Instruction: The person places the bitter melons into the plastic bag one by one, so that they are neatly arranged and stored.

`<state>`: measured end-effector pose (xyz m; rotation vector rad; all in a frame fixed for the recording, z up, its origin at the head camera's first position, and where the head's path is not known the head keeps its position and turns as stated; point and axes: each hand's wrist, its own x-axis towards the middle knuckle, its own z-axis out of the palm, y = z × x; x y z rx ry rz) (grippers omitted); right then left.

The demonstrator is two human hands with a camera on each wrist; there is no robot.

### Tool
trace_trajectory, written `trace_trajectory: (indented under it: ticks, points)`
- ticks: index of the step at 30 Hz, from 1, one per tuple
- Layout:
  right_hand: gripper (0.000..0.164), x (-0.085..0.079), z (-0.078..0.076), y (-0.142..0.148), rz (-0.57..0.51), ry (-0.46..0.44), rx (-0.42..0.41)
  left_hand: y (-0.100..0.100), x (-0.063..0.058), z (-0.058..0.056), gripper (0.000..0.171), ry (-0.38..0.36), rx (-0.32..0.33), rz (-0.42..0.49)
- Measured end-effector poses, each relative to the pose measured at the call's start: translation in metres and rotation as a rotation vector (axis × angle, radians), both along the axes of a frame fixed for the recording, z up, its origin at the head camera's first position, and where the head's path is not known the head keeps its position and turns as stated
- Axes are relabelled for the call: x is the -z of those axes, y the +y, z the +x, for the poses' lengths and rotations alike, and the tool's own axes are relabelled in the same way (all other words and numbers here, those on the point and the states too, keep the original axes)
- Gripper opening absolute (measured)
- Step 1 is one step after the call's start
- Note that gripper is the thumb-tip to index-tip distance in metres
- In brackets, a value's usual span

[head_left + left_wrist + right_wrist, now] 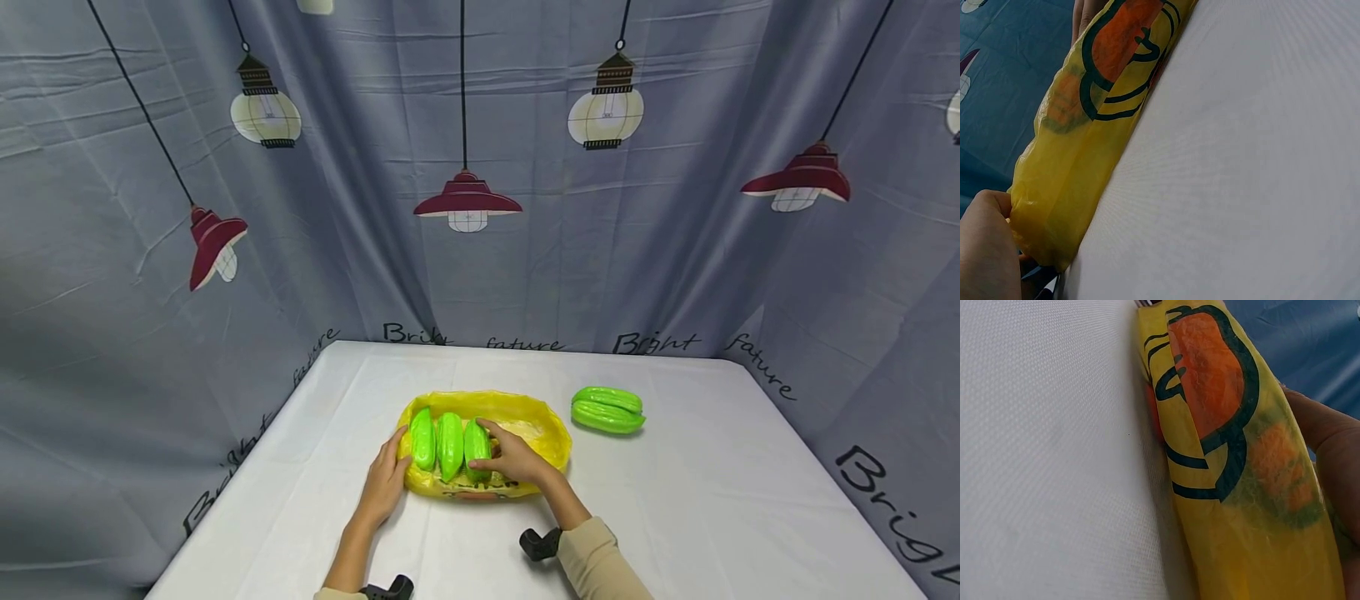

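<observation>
At the far left, a grey-blue cloth curtain [90, 358] carries a printed dark red lamp [212, 243] and black lettering. It continues behind the white cloth-covered counter [675, 517], on which the objects stay. Next comes the left hand [385, 482], with a black device [390, 588] at its wrist. This hand touches the left end of an oval container of yellow, shiny plastic [536, 412]; I cannot tell if its fingers are bent round the wall. The front wall has an orange and dark green print [1116, 56].

Inside the container, side by side, are three glossy green ridged pieces, long like fruits: the left piece [423, 440], the middle piece [450, 446] and the third piece [475, 443]. The right hand [517, 460] holds this third piece between thumb and fingers, reaching over the container from its right part. A beige sleeve [603, 562] covers the right forearm, and another black device [540, 544] is beside the cuff.

Farther right, a glossy green ridged object [607, 410] lies on the counter, near the container but apart from it.
</observation>
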<state>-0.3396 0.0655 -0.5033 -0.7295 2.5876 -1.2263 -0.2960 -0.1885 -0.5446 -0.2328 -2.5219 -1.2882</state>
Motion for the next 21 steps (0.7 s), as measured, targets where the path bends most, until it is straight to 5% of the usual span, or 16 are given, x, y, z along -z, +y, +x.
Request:
trace_trajectory:
  ticks: [21]
  points:
    - [0.086,0.0016,-0.0017,-0.0021,-0.028,0.004,0.036,-0.0010,-0.0015,0.0001,0.050,-0.027,0.012,0.004]
